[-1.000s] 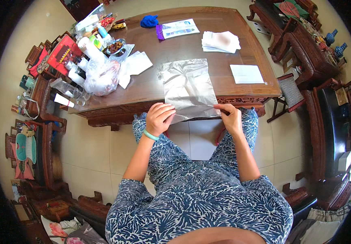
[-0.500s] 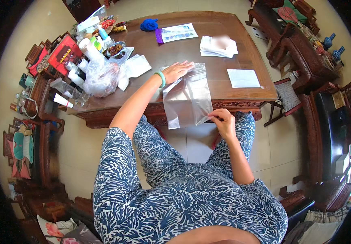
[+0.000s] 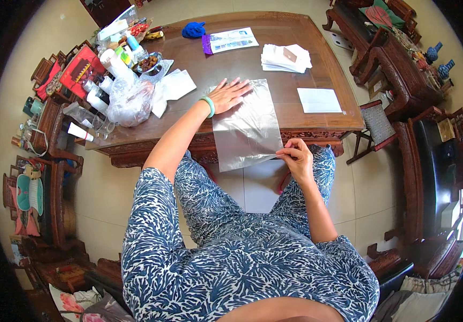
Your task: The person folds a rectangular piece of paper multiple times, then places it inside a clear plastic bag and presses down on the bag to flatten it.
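A clear plastic bag [image 3: 247, 129] lies partly on the wooden table and hangs over its front edge toward my lap. My left hand [image 3: 228, 96], with a pale green bangle at the wrist, presses flat on the bag's far left part, fingers spread. At the bag's lower right corner my right hand [image 3: 297, 156] pinches the plastic between thumb and fingers. To the right of the bag lies a white rectangular sheet [image 3: 319, 100]. Beyond it sits a stack of white sheets [image 3: 284, 59] with a small brownish piece on top.
Bottles, a knotted plastic bag [image 3: 129, 102], a bowl of dark fruit [image 3: 148, 63] and white papers [image 3: 176, 85] crowd the table's left side. A purple-and-white packet [image 3: 231, 41] and a blue cloth bundle [image 3: 194, 29] lie at the back. A folding stool [image 3: 377, 126] stands right of the table [image 3: 199, 59].
My left hand has slid slightly left and down and its fingers have spread. The bag lies flatter and smoother, its lower edge stretched wider. The right hand keeps its pinch on the corner.
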`<state>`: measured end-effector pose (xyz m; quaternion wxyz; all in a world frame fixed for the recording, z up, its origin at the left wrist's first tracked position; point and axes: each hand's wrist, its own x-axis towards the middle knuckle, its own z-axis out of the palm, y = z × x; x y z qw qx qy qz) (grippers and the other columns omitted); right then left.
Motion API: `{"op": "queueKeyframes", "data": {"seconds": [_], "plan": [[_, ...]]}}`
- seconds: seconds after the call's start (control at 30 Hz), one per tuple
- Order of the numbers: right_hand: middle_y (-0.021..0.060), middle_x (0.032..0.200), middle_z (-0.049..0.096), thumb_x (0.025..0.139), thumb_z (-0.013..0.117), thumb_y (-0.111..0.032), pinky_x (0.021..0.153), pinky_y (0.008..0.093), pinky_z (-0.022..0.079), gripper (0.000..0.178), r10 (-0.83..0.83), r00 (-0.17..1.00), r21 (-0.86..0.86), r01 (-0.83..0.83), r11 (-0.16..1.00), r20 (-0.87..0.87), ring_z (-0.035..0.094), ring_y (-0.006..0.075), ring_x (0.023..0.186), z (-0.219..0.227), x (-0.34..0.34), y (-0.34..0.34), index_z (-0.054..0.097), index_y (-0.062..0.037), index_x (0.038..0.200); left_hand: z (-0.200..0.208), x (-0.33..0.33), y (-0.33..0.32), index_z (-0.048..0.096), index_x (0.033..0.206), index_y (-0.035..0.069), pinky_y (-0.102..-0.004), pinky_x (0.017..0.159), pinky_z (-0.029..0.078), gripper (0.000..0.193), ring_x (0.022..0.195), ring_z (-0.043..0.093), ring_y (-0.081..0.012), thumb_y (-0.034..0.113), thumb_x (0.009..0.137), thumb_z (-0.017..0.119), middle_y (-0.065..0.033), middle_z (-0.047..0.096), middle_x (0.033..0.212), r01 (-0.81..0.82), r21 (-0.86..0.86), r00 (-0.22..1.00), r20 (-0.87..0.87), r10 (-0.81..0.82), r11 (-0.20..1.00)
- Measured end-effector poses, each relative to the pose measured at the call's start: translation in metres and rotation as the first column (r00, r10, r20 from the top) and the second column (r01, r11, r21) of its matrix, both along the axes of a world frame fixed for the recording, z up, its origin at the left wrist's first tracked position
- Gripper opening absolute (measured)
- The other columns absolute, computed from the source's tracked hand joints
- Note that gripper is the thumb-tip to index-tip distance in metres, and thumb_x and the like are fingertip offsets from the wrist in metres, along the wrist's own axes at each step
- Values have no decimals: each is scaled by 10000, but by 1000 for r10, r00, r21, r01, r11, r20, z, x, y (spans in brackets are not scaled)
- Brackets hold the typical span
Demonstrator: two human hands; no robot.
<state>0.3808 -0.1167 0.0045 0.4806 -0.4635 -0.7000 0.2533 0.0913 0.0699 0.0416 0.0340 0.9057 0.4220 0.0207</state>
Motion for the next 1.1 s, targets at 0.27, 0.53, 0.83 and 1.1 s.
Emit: {"op": "queueKeyframes", "data": {"seconds": [0.27, 0.53, 0.83, 1.1], "plan": [[55, 984, 563, 626, 780, -30, 811, 323, 459, 189, 21, 999, 141, -25, 990, 32, 528, 215, 976, 8, -4, 6, 732, -75, 804, 29, -28, -85, 278, 1469, 126, -487, 1166, 56, 881, 1435, 165, -257, 124, 615, 494, -95, 249, 1533, 81, 168, 967, 227, -118, 983], [49, 1022, 693, 695, 727, -35, 974, 389, 408, 92, 145, 989, 118, -140, 983, -34, 508, 270, 1161, 23, -3, 27, 686, -50, 775, 13, -34, -152, 348, 1419, 66, -433, 1137, 229, 885, 1358, 340, -243, 34, 589, 656, -126, 353, 1469, 128, 141, 985, 97, -142, 982], [85, 820, 709, 845, 682, -146, 759, 262, 486, 177, 162, 968, -116, -186, 976, -191, 649, 115, 777, 71, -31, 111, 676, 27, 886, -8, -21, -138, 644, 1091, 15, -349, 883, 506, 391, 1013, 631, -266, 86, 724, 759, -132, 644, 1139, -69, 129, 715, 698, -41, 989], [115, 792, 708, 820, 676, -186, 657, 284, 509, 284, -69, 997, -247, 72, 966, 20, 683, 172, 700, 61, -55, 195, 635, -10, 1039, -1, -9, -111, 328, 1343, -20, -273, 639, 535, 622, 734, 649, -148, 67, 843, 686, -109, 669, 840, -159, -553, -51, 832, 553, 818]]}}
